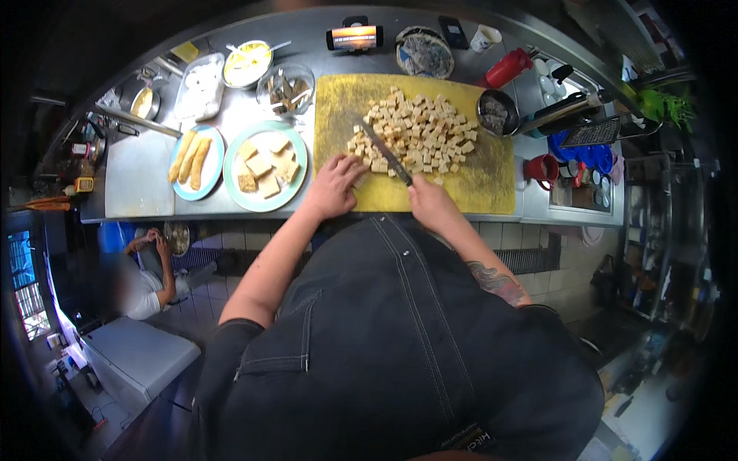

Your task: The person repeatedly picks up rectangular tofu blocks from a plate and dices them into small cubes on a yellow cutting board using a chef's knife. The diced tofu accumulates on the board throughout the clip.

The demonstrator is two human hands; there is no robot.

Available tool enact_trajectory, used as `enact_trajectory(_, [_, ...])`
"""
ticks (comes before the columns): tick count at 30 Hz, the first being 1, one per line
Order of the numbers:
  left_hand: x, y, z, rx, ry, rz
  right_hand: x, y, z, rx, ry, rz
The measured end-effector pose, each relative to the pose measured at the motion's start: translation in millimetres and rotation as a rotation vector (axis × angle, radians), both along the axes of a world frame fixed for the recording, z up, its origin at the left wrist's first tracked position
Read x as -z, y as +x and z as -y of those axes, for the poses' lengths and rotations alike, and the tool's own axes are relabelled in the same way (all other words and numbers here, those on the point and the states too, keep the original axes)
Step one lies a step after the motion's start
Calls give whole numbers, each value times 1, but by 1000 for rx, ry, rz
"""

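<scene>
My right hand grips the handle of a kitchen knife. Its blade slants away to the left, over the near left side of a heap of small pale-brown cubes that look like fried tofu. These lie on a worn yellow cutting board. At the board's front left, my left hand has its fingers curled around a pale tofu piece, mostly hidden by the hand. Left of the board, a green-rimmed plate bears several larger tofu blocks.
An oval plate holds three long fried sticks. Behind stand a clear container, a glass bowl and a propped phone. Right are a dark bowl, red bottle and red mug. Another person sits lower left.
</scene>
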State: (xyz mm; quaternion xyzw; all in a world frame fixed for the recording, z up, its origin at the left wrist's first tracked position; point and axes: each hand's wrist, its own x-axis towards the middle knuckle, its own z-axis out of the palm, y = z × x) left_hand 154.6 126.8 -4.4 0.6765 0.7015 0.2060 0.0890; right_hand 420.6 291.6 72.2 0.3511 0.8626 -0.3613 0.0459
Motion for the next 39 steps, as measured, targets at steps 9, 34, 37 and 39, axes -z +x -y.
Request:
enact_trajectory(9, [-13,13,12,-360,-120,9,18,45,3,-109,-3,71])
enact_trajectory(34, [12,57,16,-630,38,312,59,5,8,-265,-61,77])
enact_trajectory(37, [13,57,19,-651,61,315,59,4,8,-303,46,120])
enact_trajectory(39, [13,56,20,-622,51,310,58,3,8,-300,38,111])
